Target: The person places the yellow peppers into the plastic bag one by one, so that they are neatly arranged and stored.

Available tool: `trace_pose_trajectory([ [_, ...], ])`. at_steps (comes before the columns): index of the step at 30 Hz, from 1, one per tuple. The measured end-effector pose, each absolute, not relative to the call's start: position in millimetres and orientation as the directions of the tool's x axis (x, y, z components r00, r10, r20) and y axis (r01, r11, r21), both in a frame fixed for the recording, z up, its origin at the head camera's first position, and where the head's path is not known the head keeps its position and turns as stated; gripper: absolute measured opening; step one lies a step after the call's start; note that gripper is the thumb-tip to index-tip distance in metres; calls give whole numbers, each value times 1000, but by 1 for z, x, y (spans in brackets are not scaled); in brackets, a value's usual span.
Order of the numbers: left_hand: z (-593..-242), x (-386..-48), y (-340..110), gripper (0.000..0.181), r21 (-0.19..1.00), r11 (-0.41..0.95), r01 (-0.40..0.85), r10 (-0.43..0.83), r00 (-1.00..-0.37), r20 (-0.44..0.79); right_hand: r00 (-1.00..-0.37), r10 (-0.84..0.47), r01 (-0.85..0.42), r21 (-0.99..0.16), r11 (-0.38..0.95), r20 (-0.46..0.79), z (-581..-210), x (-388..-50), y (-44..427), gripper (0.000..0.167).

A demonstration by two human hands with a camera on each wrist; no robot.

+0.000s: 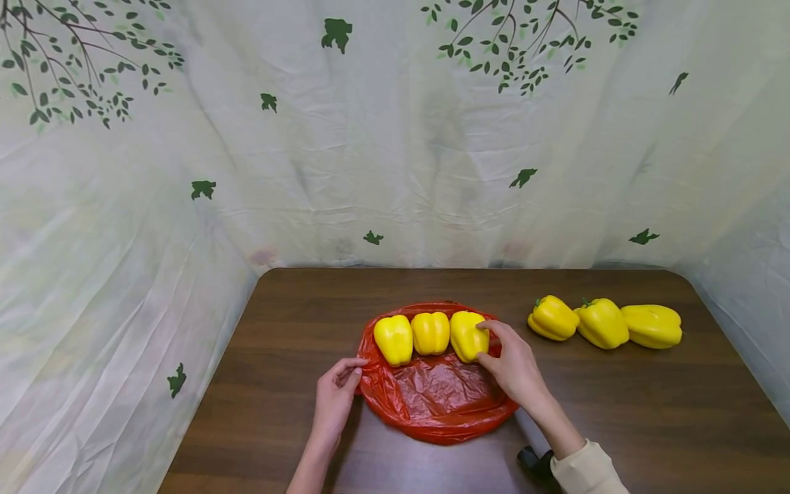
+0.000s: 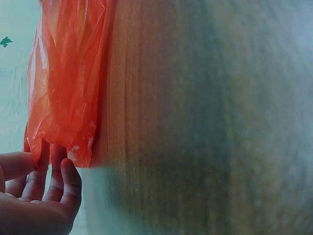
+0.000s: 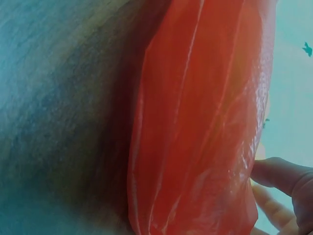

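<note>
A red plastic bag (image 1: pixel 444 391) lies spread open on the table, its edge rolled into a low rim. Three yellow bell peppers sit in a row along its far side: the left pepper (image 1: pixel 393 340), the middle pepper (image 1: pixel 431 333) and the right pepper (image 1: pixel 466 336). My right hand (image 1: pixel 515 363) holds the right pepper between thumb and fingers. At the bag's left rim, my left hand (image 1: pixel 333 398) pinches the plastic; the left wrist view shows the thumb and fingers at the bag's edge (image 2: pixel 68 98). The bag's wall (image 3: pixel 195 122) hides the peppers in the right wrist view.
On the right of the brown wooden table (image 1: pixel 284 329) three more yellow bell peppers (image 1: pixel 601 324) lie side by side. A black object (image 1: pixel 535 461) is by the right wrist. Pale cloth with leaf prints (image 1: pixel 395 137) hangs behind the table.
</note>
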State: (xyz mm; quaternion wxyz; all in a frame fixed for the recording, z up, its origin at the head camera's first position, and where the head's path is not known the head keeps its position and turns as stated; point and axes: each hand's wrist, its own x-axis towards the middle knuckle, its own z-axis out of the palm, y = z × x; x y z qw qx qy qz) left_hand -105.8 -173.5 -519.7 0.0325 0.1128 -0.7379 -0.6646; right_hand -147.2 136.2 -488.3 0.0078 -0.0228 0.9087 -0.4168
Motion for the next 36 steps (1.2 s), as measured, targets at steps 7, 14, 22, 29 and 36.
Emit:
trace_pose_trajectory([
  [7,-519,-105,-173,18,988,90,-129,-211,-972,-107,-1000,-15,2,-749,663,-16,-488,-147,132,51],
  [14,-518,-105,-172,18,987,98,-126,-200,-974,-104,-999,-27,0,-752,660,-24,-488,-148,133,53],
  [22,-519,-107,-173,18,984,116,-133,-203,-973,-107,-997,-67,-11,-786,618,-39,-484,-143,140,50],
  [29,-519,-107,-173,18,984,119,-135,-210,-972,-108,-995,-92,-37,-809,586,-22,-482,-133,150,46],
  [36,-518,-105,-173,18,983,116,-144,-207,-971,-118,-995,-96,-29,-849,528,-26,-480,-124,159,49],
])
